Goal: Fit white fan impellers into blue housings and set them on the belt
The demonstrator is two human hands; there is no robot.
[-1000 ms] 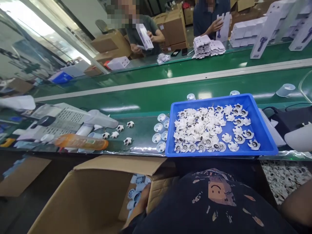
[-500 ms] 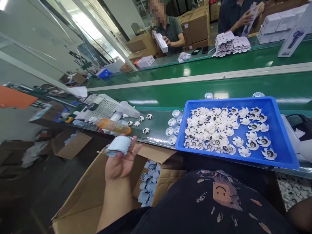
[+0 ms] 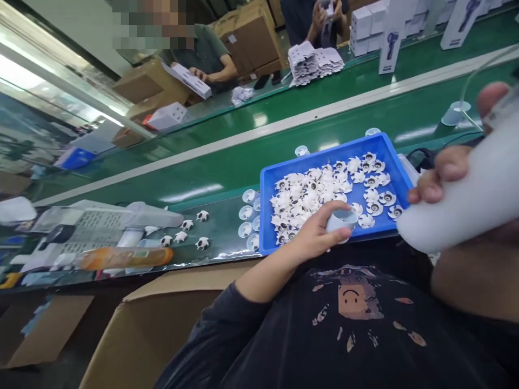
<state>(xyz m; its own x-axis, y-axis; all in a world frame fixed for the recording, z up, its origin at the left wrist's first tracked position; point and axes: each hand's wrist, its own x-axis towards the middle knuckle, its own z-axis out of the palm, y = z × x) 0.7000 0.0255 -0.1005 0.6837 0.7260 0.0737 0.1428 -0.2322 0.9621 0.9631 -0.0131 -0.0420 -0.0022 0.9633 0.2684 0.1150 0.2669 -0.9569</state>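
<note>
My left hand (image 3: 316, 235) is closed around a pale blue round plastic housing (image 3: 341, 220), its open end facing up, at the front edge of the blue tray (image 3: 265, 216). White fan impellers (image 3: 300, 200) fill much of that tray, several showing dark round centres. At the right, my right hand (image 3: 444, 170) grips a white squeeze bottle (image 3: 466, 200), tilted and close to the camera, partly blurred. A thin bent tube (image 3: 463, 89) curves near its upper end. Several pale blue housings with impellers inside (image 3: 245, 229) stand left of the tray.
Several loose impellers (image 3: 180, 236), an orange bottle (image 3: 125, 259) and papers (image 3: 93, 227) lie on the bench to the left. An open carton (image 3: 133, 329) stands below. Across the green conveyor (image 3: 219, 140), two people handle white boxes. Another housing (image 3: 456, 113) stands at the far right.
My left hand has carried the housing from above the carton rightward to the tray's front edge. My right hand has come into view holding the white bottle. The camera view has turned.
</note>
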